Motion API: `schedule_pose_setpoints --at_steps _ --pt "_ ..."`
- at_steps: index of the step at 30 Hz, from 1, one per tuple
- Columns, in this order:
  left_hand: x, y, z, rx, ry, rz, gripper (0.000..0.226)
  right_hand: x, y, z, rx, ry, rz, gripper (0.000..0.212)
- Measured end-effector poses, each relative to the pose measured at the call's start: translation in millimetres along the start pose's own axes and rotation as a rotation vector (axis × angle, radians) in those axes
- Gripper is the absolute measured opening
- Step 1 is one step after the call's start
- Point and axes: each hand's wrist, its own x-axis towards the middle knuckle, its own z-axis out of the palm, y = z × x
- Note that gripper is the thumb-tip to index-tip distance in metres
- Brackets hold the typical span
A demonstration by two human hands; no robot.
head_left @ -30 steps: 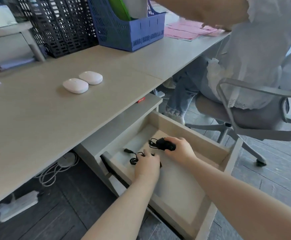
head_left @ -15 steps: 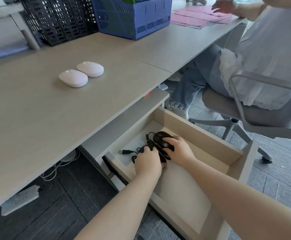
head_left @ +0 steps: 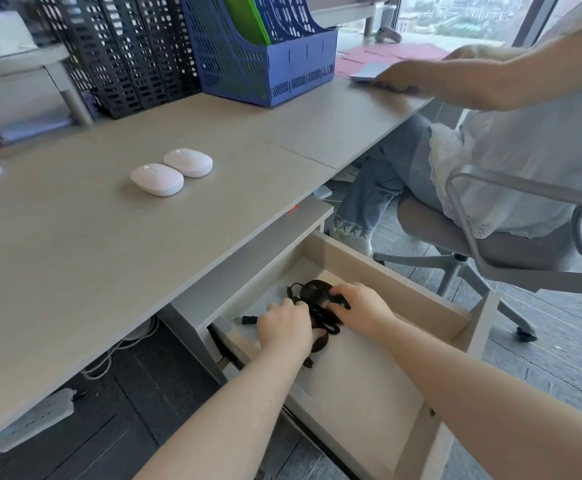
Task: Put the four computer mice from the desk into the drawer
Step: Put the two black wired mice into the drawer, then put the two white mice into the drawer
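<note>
Two white mice lie side by side on the desk (head_left: 74,258), the nearer one (head_left: 157,179) touching the farther one (head_left: 188,162). Below the desk edge the drawer (head_left: 390,289) stands pulled out. Inside it, my right hand (head_left: 362,308) grips a black wired mouse (head_left: 313,291) near the back wall. My left hand (head_left: 284,328) covers a second black wired mouse (head_left: 319,341), which is mostly hidden. Their black cables are tangled between my hands, and a USB plug (head_left: 246,319) lies at the left.
A blue file holder (head_left: 268,60) and black mesh racks (head_left: 119,53) stand at the back of the desk. Another person sits on a grey office chair (head_left: 511,258) right of the drawer, a hand on pink papers (head_left: 397,53). A power strip (head_left: 36,419) lies on the floor.
Both hands have sunk lower and slid toward the back of the drawer with the black mice. The seated person's arm has come down onto the desk.
</note>
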Motion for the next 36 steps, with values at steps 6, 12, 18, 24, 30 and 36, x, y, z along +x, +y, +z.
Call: schedule_pose_setpoints --at_steps 6,12,18,24,30,36 --pt "-12 -9 -72 0.061 0.133 0.121 0.021 -12 -41 -37 -0.047 0.032 -0.040 0.028" --pt "-27 -43 -138 -0.121 0.488 0.161 0.027 -15 -108 -70 0.075 0.340 -0.148 0.031" --pt "1 -118 -149 -0.265 0.716 -0.005 0.041 21 -170 -74 0.166 0.423 -0.252 0.031" --pt "59 -194 -133 -0.483 0.719 -0.141 0.065 81 -220 -52 0.167 0.296 -0.244 0.049" --pt "105 -225 -133 -0.545 0.564 -0.233 0.096 138 -250 -44 0.099 0.258 -0.276 0.061" --pt "117 -224 -143 -0.599 0.454 -0.172 0.102 168 -260 -38 0.041 0.269 -0.307 0.065"
